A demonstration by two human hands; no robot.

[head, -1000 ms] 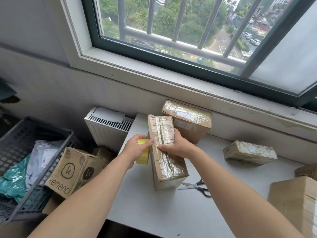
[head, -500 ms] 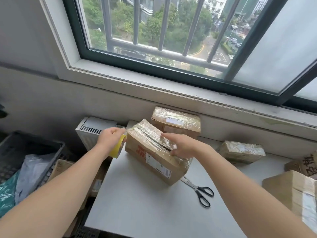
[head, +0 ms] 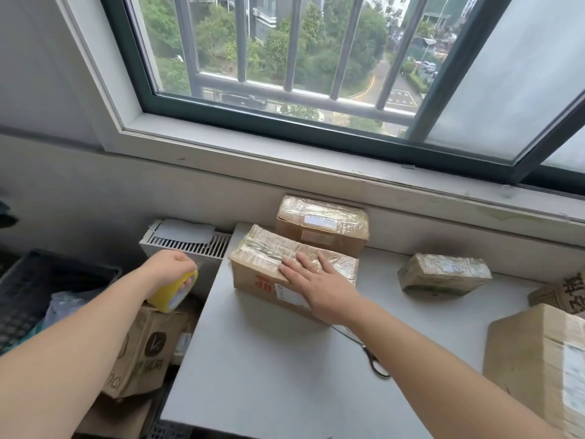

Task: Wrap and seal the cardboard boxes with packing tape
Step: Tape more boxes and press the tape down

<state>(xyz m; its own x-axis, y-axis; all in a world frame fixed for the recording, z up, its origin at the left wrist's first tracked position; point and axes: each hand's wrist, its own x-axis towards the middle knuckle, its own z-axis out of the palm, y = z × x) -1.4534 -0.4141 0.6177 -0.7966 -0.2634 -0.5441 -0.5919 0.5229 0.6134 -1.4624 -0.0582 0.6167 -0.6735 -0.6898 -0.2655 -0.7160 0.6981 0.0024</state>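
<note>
Left grip (head: 172,267) is curled round the yellow tape roll (head: 171,294) and holds it in the air off the desk's (head: 269,391) left edge. Right grip (head: 319,280) lies flat, fingers straight and spread, pressing on top of the taped box (head: 262,251).

Sweep, left to right:
- Dark slatted crate (head: 47,280) far left on the floor, with plastic bags (head: 60,308) inside.
- Printed carton (head: 145,353) on the floor, tilted, just below the tape roll.
- White vented heater (head: 186,245) against the wall, behind the left grip and just beside the desk.
- Taped box lies flat at the desk's back-left corner. Its top is covered in clear tape, with red print and a white label on the near side. The right palm overlaps its near top edge, and there is a ring on one finger.
- Second wrapped box (head: 323,223) sits right behind it, against the wall. Can't tell if the two touch.
- Scissors (head: 378,367) on the desk, mostly hidden under the right forearm. Only a handle loop and part of the blades show.
- Small wrapped box (head: 443,274) near the wall, well apart from the taped box.
- Lettered carton (head: 563,293) at the far right, cut off by the frame edge.
- Big carton (head: 531,359) at near right, white label, blurred.
- Barred window (head: 316,58) above the whole desk.
</note>
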